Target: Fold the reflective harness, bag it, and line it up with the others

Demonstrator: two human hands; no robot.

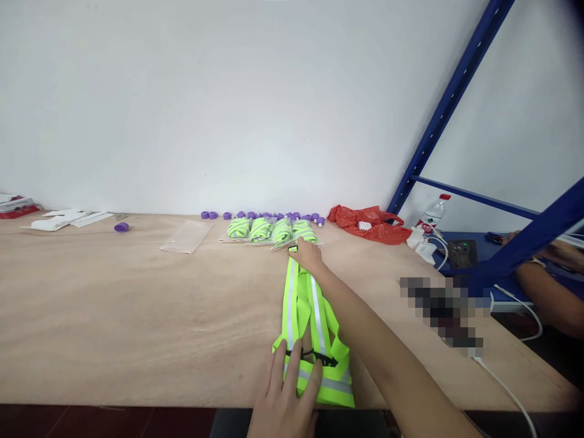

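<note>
A neon-yellow reflective vest (319, 316) of elastic straps with silver stripes lies stretched lengthwise toward me on the wooden table. My right hand (306, 255) reaches to its far end, fingers closed on the strap tops beside a dark buckle. At the near end, by the table's front edge, my left hand (287, 389) rests on the waist band, fingers spread and holding nothing. Black adjusters show near its fingertips. Just beyond my right hand sits a row of several bagged, rolled reflective straps (260, 231).
Several purple rolls (227, 215) line the wall. A clear plastic bag (187, 236) lies left of centre, white papers (59, 219) farther left. A red plastic bag (369, 224) is at back right. A blue metal frame (449, 100) rises rightward; another person's arm (547, 292) is beyond.
</note>
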